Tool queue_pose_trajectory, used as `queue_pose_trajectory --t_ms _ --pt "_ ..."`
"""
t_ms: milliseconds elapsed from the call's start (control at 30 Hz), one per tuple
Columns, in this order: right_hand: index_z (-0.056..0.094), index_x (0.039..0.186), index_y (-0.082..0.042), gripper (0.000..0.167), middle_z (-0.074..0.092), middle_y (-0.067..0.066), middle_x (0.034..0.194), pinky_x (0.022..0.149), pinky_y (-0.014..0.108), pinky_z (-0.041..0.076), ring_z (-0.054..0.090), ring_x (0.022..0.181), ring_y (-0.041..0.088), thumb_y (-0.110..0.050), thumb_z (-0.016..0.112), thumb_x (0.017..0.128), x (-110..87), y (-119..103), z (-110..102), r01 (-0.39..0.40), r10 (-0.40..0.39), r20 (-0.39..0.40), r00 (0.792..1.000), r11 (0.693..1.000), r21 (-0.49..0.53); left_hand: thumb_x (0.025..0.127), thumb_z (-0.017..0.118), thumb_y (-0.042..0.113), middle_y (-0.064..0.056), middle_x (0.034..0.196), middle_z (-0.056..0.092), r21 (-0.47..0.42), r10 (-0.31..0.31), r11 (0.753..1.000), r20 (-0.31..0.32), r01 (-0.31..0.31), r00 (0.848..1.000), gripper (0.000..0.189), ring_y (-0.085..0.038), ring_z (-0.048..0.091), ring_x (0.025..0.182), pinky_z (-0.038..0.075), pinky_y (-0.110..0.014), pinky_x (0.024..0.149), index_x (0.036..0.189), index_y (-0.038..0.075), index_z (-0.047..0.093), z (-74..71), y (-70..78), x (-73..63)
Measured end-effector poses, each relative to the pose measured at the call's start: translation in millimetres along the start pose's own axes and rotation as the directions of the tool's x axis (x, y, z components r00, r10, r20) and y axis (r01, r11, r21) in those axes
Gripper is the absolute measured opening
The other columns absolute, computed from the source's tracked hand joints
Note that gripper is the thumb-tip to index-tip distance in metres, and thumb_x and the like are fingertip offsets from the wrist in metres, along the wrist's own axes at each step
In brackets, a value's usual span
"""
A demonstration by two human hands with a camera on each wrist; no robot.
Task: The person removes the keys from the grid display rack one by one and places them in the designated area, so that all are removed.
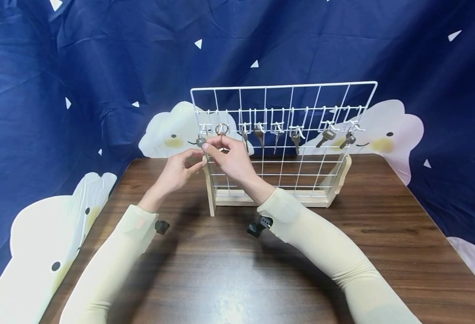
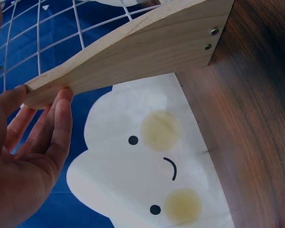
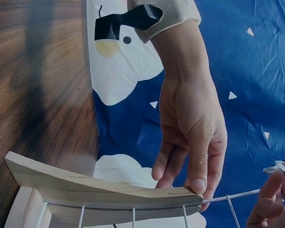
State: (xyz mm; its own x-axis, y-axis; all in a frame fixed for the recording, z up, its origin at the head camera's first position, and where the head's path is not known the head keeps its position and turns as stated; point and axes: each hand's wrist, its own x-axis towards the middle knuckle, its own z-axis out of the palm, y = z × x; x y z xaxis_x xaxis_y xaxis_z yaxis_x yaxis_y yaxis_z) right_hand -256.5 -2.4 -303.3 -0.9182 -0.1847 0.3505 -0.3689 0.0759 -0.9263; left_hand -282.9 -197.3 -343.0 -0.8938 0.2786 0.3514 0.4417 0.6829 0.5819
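Observation:
A white wire grid rack [image 1: 282, 168] stands on wooden uprights, with keys hanging in a row from its white hooks. At its left end the right hand [image 1: 233, 159] pinches a silver key [image 1: 201, 141] between thumb and index finger, close to the first hook. The left hand [image 1: 174, 173] grips the top of the left wooden upright [image 2: 133, 52], thumb on one side and fingers on the other. In the right wrist view, the right hand [image 3: 270, 202] with the key [image 3: 275, 168] is partly cut off by the frame edge. A brass-coloured ring [image 1: 221, 129] hangs just above the right hand.
Several more keys, such as a brass key [image 1: 259, 134] and a large-headed key [image 1: 327, 136], hang farther right. The rack stands on a dark wooden table [image 1: 221, 270]. Behind is a blue cloth [image 1: 140, 54] with white clouds.

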Motion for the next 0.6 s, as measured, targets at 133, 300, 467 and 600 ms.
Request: queue_pose_trajectory --t_ms 133,300,467,600 --pt "0.073 0.105 -0.005 0.019 0.073 0.008 0.097 0.060 0.022 0.052 0.058 0.064 0.008 -0.021 0.070 0.093 0.0 -0.9 -0.8 0.012 -0.012 0.003 1.000 1.000 -0.012 0.094 0.070 0.027 -0.012 0.125 0.070 0.000 0.003 1.000 -0.001 -0.003 1.000 0.033 -0.028 0.063 0.121 0.048 -0.046 0.104 0.123 0.010 0.067 -0.3 0.2 -0.4" --pt "0.073 0.105 -0.006 0.019 0.073 0.009 0.105 0.061 0.021 0.052 0.058 0.066 0.007 -0.021 0.070 0.093 0.0 -1.2 -1.7 0.022 -0.021 0.012 1.000 0.999 -0.025 0.094 0.070 0.027 -0.013 0.124 0.070 0.004 -0.001 1.000 -0.002 0.001 1.000 0.034 -0.029 0.063 0.121 0.048 -0.047 0.103 0.123 0.010 0.066 -0.1 -0.7 -0.8" --pt "0.073 0.104 -0.006 0.019 0.073 0.007 0.108 0.060 0.020 0.051 0.061 0.070 0.020 -0.021 0.070 0.093 -0.6 -0.7 -1.7 0.021 -0.021 0.016 1.000 1.000 -0.021 0.094 0.070 0.028 -0.013 0.125 0.070 0.002 -0.008 1.000 0.001 0.008 1.000 0.034 -0.029 0.064 0.118 0.049 -0.046 0.101 0.123 0.010 0.066 0.3 -0.8 -1.1" --pt "0.073 0.103 -0.006 0.018 0.074 0.009 0.103 0.059 0.021 0.051 0.061 0.066 0.023 -0.020 0.071 0.092 -1.4 -1.7 -2.1 0.024 -0.024 0.013 1.000 1.000 -0.014 0.094 0.070 0.028 -0.012 0.124 0.070 -0.005 -0.011 1.000 0.003 0.011 1.000 0.034 -0.028 0.066 0.110 0.051 -0.045 0.097 0.123 0.010 0.066 -0.4 0.2 -1.1"
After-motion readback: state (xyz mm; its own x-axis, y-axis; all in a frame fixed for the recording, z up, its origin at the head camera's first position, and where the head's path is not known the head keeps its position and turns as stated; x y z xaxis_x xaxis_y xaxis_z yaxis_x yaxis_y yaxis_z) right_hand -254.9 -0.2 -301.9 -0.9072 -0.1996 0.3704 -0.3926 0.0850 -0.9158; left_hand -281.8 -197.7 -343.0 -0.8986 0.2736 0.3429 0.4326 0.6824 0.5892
